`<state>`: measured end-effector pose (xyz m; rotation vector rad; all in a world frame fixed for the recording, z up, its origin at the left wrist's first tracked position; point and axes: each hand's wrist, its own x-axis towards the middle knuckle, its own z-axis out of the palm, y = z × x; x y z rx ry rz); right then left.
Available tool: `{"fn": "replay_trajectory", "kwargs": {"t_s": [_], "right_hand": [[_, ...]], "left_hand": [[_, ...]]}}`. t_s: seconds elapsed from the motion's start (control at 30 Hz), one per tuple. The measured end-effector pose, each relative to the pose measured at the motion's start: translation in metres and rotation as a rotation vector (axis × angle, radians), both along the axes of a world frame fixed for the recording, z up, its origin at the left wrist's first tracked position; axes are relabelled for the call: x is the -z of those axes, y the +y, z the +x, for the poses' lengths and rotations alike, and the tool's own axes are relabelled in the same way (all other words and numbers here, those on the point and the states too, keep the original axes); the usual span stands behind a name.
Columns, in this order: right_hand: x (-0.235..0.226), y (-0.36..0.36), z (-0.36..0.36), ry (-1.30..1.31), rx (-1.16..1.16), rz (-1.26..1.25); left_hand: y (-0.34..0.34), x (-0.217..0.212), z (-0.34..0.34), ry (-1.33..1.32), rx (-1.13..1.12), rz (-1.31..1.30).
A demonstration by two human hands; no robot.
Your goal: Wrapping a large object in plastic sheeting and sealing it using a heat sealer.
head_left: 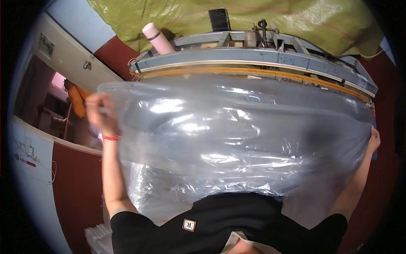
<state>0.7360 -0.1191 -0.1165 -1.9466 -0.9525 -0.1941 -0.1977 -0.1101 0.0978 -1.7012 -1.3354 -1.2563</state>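
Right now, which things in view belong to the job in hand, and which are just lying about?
In the job:
clear plastic sheet, right hand pinching its right edge, left hand blurred at its left
probably the grey metal frame beyond

Seemingly lying about:
pink bottle
black flat object

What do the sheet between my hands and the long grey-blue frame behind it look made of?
Sheet: almost certainly thin plastic film, glossy; it is translucent, creased and throws bright glints.
Frame: probably painted metal, fairly dull; hard edges and flat faces suggest it, though the coating leaves this open.
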Motion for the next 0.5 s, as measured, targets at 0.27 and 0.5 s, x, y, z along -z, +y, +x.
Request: {"fn": "replay_trajectory", "kwargs": {"t_s": [0.27,0.5], "right_hand": [[0.005,0.005,0.014,0.036,-0.025,-0.025],[0.003,0.004,0.008,0.055,-0.097,0.027]], "left_hand": [[0.074,0.161,-0.013,0.229,0.024,-1.036],[0.113,0.158,0.003,0.182,-0.220,-0.710]]}}
